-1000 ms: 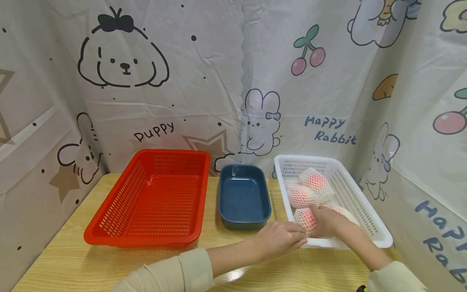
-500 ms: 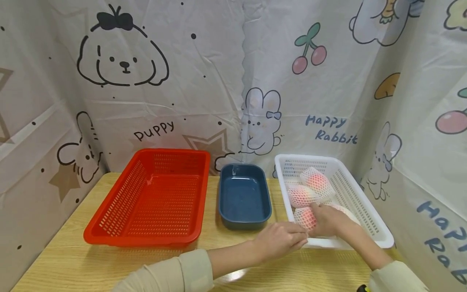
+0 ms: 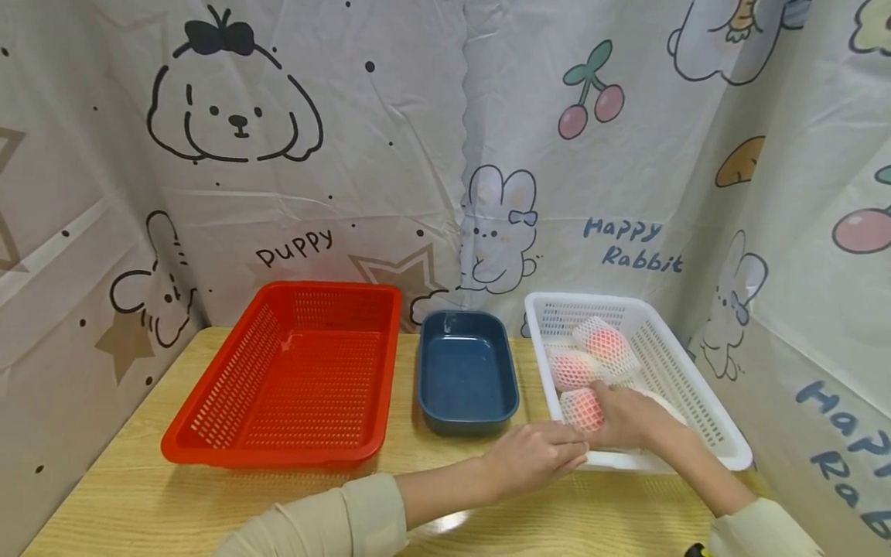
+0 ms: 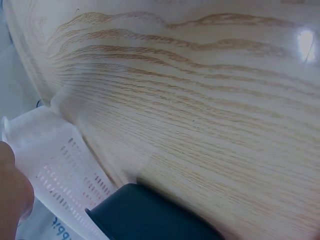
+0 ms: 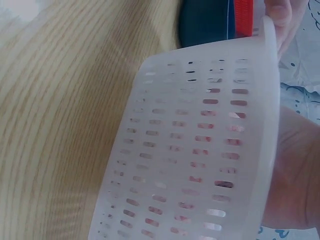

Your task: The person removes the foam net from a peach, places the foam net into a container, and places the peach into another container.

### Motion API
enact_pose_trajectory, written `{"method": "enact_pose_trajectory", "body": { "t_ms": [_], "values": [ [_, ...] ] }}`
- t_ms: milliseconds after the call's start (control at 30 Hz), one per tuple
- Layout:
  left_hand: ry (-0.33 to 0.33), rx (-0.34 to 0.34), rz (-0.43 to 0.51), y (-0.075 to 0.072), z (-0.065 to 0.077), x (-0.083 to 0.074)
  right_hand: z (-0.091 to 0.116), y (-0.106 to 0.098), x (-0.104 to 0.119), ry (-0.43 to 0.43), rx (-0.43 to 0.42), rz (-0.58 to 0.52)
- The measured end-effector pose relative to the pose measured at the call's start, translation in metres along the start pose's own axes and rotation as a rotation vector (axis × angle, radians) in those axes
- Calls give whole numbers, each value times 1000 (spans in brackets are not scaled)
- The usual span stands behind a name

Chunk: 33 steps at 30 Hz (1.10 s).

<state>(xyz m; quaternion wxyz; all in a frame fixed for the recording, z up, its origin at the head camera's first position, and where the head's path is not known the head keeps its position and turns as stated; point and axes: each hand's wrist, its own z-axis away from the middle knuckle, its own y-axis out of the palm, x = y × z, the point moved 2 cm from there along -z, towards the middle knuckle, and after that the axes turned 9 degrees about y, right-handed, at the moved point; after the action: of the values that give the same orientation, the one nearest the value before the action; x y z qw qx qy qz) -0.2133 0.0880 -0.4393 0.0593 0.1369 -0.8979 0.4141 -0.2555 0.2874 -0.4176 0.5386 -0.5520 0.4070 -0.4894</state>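
In the head view, a white plastic basket (image 3: 703, 402) holds several pink-red round fruits in white foam nets. My right hand (image 3: 629, 418) reaches inside and grips the nearest netted fruit (image 3: 580, 410), its thumb along the fruit's upper right side; the other fingers are hidden. Two more netted fruits, a far one (image 3: 607, 346) and a left one (image 3: 572, 370), lie beyond it, and another is partly covered by the right hand. My left hand (image 3: 532, 460) holds the basket's near left corner; in the right wrist view its fingertips (image 5: 279, 14) meet the rim.
A dark blue rectangular dish (image 3: 468, 379) stands left of the white basket, with bare table between. Further left is a red perforated basket (image 3: 313, 394). All rest on a wooden table (image 3: 292, 495). A printed cloth (image 3: 390, 139) closes off the back and sides.
The right hand and the nearest fruit have shifted very slightly up and left. The left hand stays at the basket corner. The head view has tilted slightly.
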Motion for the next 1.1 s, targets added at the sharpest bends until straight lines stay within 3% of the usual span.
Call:
{"method": "enact_pose_trajectory", "body": {
  "t_ms": [367, 700, 1100],
  "values": [
    [6, 39, 3, -2, 0, 2, 5, -15, 6, -33, -24, -50],
    [25, 25, 15, 0, 2, 3, 8, -31, 9, -39, -83, -75],
    [-28, 19, 7, -8, 5, 4, 11, -47, 14, -50, -137, -109]
  ]
}}
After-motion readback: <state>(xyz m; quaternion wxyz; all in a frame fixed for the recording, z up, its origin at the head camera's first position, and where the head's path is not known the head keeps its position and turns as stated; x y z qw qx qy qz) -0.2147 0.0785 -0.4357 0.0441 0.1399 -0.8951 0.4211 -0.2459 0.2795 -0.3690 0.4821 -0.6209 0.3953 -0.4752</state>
